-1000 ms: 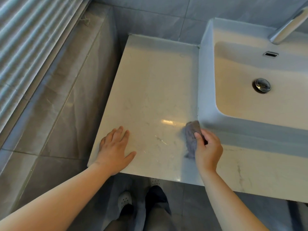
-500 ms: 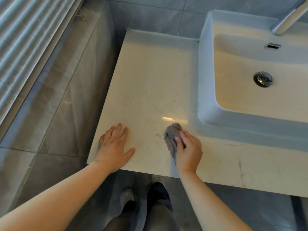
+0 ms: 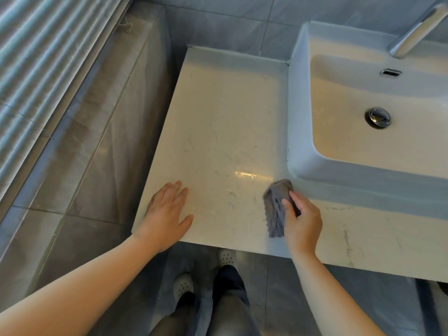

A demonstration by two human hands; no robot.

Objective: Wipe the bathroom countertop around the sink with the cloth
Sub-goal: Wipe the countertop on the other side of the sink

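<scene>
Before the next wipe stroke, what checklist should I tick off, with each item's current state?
1. Right hand grips cloth: ok.
2. Cloth touches countertop: ok.
3. Left hand flat on countertop, apart from cloth: ok.
4. Cloth sits by the near left corner of the sink: ok.
5. Cloth damp enough: cannot tell.

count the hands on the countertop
2. The left hand lies flat near the countertop's front left corner; the right hand holds the grey cloth by the sink's front corner. None seems hidden.
</scene>
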